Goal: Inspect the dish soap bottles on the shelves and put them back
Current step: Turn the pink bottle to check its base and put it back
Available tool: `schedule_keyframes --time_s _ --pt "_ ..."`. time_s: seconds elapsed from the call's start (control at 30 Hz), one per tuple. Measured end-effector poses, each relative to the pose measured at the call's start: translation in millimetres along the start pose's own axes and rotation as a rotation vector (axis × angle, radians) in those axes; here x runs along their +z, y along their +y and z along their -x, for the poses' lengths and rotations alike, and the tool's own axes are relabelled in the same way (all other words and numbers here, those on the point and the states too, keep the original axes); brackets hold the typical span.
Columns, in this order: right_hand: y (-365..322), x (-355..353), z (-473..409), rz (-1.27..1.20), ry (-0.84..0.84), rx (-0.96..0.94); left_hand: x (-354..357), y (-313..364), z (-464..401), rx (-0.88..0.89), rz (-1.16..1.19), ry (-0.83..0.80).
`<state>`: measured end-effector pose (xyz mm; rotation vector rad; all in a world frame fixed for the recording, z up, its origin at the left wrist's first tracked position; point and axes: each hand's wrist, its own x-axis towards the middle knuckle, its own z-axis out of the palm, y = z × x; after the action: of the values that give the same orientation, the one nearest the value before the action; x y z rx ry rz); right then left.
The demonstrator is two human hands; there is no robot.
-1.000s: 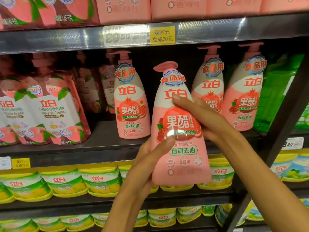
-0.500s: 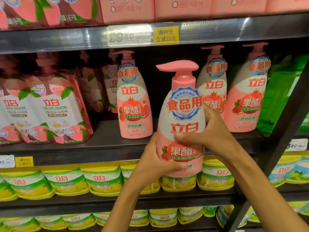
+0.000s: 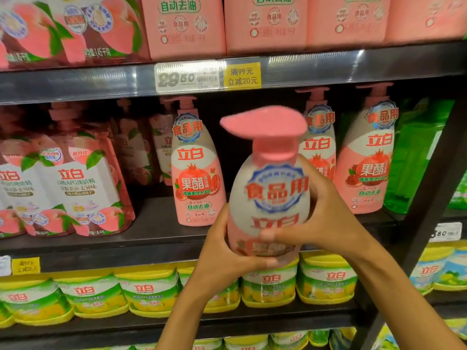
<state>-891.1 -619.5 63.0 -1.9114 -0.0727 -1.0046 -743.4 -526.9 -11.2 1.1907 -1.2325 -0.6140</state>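
Observation:
I hold a pink dish soap pump bottle in front of the middle shelf, its top tipped toward me so the pump head looms large. My left hand grips its lower left side, thumb across the front. My right hand wraps its right side, fingers curled over the label. Three matching pink bottles stand upright on the shelf: one to the left, two to the right. The gap between them lies behind the held bottle.
Peach-printed refill pouches fill the shelf's left part. Pink cartons sit on the shelf above, yellow-green tubs on the one below. A green bottle and a dark slanted shelf post stand at the right.
The bottle has tilted further, its pump head swinging toward me, and it looks larger and closer. Both hands kept their hold, sliding lower on its body.

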Motion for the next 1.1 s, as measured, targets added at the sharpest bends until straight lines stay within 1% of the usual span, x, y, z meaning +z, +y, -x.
schedule_keyframes --time_s 0.1,0.17,0.23,0.3,0.4,0.43,0.5,0.57,0.63,0.7,0.77,0.83,0.87,0.97,1.03,1.07,1.1 --pt "2.1 -3.9 -6.3 -0.147 0.007 0.071 1.3 0.5 2.9 -0.039 0.112 0.011" --pt "3.6 -5.4 -9.7 -0.251 0.02 0.152 4.0 1.0 3.0 -0.065 0.139 -0.007" --pt "5.3 -6.0 -11.9 -0.319 0.04 0.185 7.4 1.0 2.5 -0.077 0.157 -0.018" --pt "8.7 -4.2 -10.5 -0.32 0.08 0.17 8.7 -0.3 3.5 -0.093 0.187 -0.018" --pt "11.3 -0.2 -6.3 -0.296 0.192 0.132 8.0 -3.3 3.4 -0.076 0.198 -0.042" --pt "11.6 1.6 -5.7 -0.29 0.218 0.121 9.1 -4.6 3.5 -0.072 0.194 -0.025" --pt "9.1 6.9 -6.8 -0.297 0.256 0.12 12.9 -6.4 3.7 -0.101 0.238 0.061" --pt "6.7 9.3 -9.3 -0.338 0.278 0.153 16.1 -10.7 2.9 -0.118 0.287 0.119" --pt "3.7 6.2 -12.7 -0.355 0.245 0.176 18.0 -15.9 1.9 -0.129 0.329 0.129" --pt "4.0 1.5 -16.9 -0.349 0.179 0.204 18.9 -19.0 2.0 -0.173 0.413 0.104" --pt "9.2 -0.1 -20.1 -0.457 0.11 0.278 21.1 -21.7 2.4 -0.223 0.448 0.054" --pt "15.9 1.3 -19.9 -0.545 0.09 0.312 25.3 -20.6 5.3 -0.242 0.418 0.044" --pt "18.9 2.1 -18.7 -0.562 0.105 0.311 26.3 -18.3 6.2 -0.243 0.398 0.07" --pt "22.1 5.6 -15.5 -0.537 0.244 0.299 27.7 -11.2 -3.2 -0.208 0.256 0.178" --pt "21.1 9.6 -14.0 -0.423 0.346 0.278 26.8 -4.3 -2.9 -0.181 0.22 0.114" --pt "20.8 12.3 -13.5 -0.369 0.388 0.286 27.7 -1.7 0.6 -0.146 0.198 0.058" --pt "19.7 15.2 -13.7 -0.328 0.426 0.313 31.1 -0.9 -1.6 -0.135 0.176 0.044"
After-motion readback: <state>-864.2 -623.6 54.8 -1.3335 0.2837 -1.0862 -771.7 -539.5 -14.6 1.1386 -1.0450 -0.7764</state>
